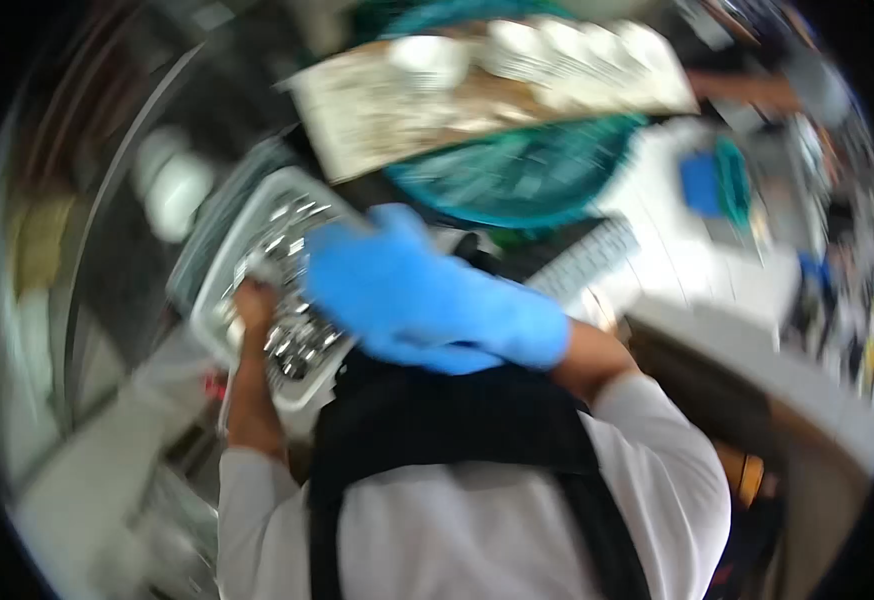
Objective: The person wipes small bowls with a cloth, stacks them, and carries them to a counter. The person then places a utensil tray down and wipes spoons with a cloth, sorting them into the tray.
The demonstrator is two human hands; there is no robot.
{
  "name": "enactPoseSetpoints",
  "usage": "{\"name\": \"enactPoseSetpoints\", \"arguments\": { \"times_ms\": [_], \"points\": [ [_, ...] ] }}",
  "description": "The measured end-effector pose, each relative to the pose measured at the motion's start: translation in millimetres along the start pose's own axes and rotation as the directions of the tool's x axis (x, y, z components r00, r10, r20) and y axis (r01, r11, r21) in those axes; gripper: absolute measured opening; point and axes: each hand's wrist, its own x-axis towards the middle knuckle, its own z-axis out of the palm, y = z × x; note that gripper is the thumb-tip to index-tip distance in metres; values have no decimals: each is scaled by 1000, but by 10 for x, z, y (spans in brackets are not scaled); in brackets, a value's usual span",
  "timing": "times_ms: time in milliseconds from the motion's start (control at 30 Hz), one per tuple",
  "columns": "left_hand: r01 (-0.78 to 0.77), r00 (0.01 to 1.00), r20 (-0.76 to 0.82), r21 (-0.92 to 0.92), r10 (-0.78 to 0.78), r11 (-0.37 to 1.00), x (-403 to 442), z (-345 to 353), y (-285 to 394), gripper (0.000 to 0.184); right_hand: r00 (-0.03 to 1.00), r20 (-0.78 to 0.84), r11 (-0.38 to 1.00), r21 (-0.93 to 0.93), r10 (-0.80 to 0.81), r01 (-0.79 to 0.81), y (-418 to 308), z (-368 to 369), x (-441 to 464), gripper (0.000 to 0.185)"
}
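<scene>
A white plastic tub [309, 185] of shiny metal pieces [302, 335], perhaps cutlery, stands before me on the left. My bare left hand [256, 303] is over the tub's left part, its fingers curled. A pale blurred patch lies at its fingertips, and I cannot make out what it holds. A blue glove [437, 310] covers my right hand [367, 275], which reaches across to the tub's right side above the metal pieces. Motion blur hides whether its fingers grip anything.
Behind stands a large teal basket [517, 185] with a board [357, 120] across it, carrying stacked white bowls [427, 62]. White crockery [177, 195] sits at left. A blue container [699, 185] is at right. Another person's arm [747, 92] shows at upper right.
</scene>
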Motion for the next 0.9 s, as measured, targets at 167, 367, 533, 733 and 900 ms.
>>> {"name": "enactPoseSetpoints", "arguments": {
  "times_ms": [167,367,533,733,900],
  "points": [
    [298,922,31,-696,-387,654,-320,-760,956,20,909,35,830,396,414,-393,179,392,132,33],
    [51,988,17,-975,-156,215,-993,-1413,2342,9,997,10,973,-218,78,-74,-44,431,614,30],
    [-114,894,-151,-987,-423,111,-1079,-1334,2658,30,977,103,970,139,187,-201,-421,569,918,22],
    [-98,889,-199,-962,-412,254,-1243,-1429,2762,78,892,306,933,29,333,-358,-26,1160,479,34],
    [76,926,95,-995,-364,-64,-1264,-1234,3023,77,957,149,844,451,250,-291,264,906,245,46]
  ]
}}
